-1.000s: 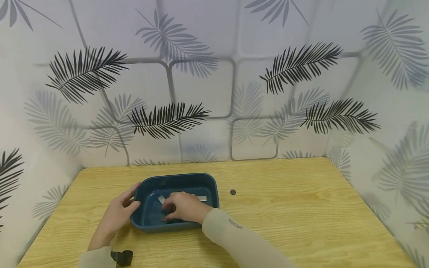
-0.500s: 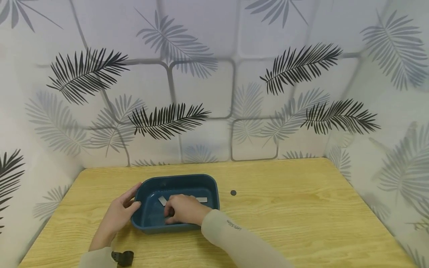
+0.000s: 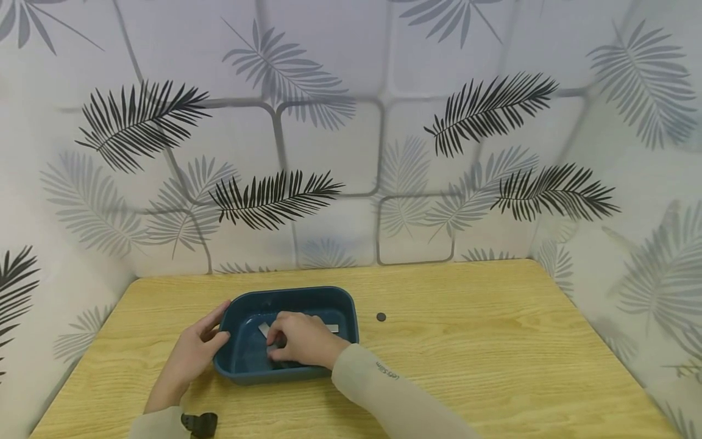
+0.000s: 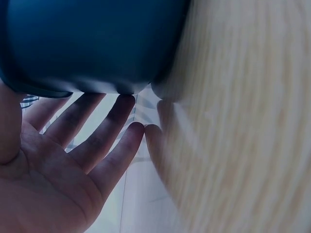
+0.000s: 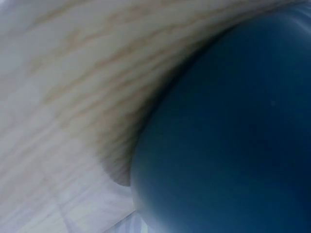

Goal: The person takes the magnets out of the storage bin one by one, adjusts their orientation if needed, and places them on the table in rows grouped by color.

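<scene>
A dark blue rectangular tub (image 3: 285,375) rests on the wooden table. My left hand (image 3: 192,353) holds its left end, thumb at the rim and fingers along the outer wall. In the left wrist view, the spread fingers (image 4: 104,136) touch that wall. My right hand (image 3: 304,338) reaches inside the tub, its fingers and thumb bent towards each other low over the bottom. Whether a small piece sits between the fingertips cannot be made out. Flat pale strips lie in the tub: one (image 3: 264,329) by the fingertips, another (image 3: 333,328) behind the hand. The right wrist view shows only tub wall and table.
A small dark round disc (image 3: 381,317) lies on the table (image 3: 493,353) to the right of the tub. Behind the table stands a wall (image 3: 340,225) with leaf patterns. A black device (image 3: 204,425) is strapped at the left wrist.
My right hand has shifted only slightly inside the tub, its fingertips dipping and then lifting a little. The left hand, the tub and the disc stay in place.
</scene>
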`<state>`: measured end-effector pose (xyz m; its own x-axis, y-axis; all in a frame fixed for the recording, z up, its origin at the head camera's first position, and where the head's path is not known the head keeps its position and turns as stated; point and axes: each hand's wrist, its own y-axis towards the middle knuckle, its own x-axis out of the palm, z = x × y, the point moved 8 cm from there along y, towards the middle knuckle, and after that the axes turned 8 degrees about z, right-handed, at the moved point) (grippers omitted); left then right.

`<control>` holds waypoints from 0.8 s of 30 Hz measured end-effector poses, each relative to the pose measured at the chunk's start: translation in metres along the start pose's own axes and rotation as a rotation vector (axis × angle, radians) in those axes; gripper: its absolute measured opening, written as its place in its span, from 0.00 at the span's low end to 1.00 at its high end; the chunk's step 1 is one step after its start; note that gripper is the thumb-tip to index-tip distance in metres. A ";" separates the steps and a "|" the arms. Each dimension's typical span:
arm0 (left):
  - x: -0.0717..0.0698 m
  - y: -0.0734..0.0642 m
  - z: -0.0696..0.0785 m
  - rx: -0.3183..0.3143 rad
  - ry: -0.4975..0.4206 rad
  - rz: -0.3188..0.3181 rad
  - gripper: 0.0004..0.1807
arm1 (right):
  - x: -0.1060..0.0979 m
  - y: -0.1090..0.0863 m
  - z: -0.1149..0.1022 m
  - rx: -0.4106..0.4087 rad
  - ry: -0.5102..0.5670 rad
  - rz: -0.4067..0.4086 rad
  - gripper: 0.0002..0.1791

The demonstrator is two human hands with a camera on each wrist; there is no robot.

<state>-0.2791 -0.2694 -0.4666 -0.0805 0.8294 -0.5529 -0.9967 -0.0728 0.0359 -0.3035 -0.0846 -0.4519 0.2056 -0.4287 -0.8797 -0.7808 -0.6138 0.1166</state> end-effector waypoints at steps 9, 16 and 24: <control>0.002 -0.001 0.001 -0.009 0.001 -0.013 0.34 | -0.015 -0.005 -0.002 -0.023 0.043 0.041 0.07; 0.001 0.001 0.001 0.006 0.014 -0.018 0.34 | -0.028 -0.010 0.004 -0.020 0.019 0.066 0.07; 0.001 0.000 -0.001 0.005 0.012 -0.015 0.34 | -0.036 -0.013 0.008 -0.023 0.007 0.079 0.07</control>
<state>-0.2790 -0.2689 -0.4678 -0.0655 0.8235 -0.5636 -0.9978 -0.0576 0.0317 -0.3052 -0.0556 -0.4251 0.1485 -0.4812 -0.8639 -0.7808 -0.5931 0.1961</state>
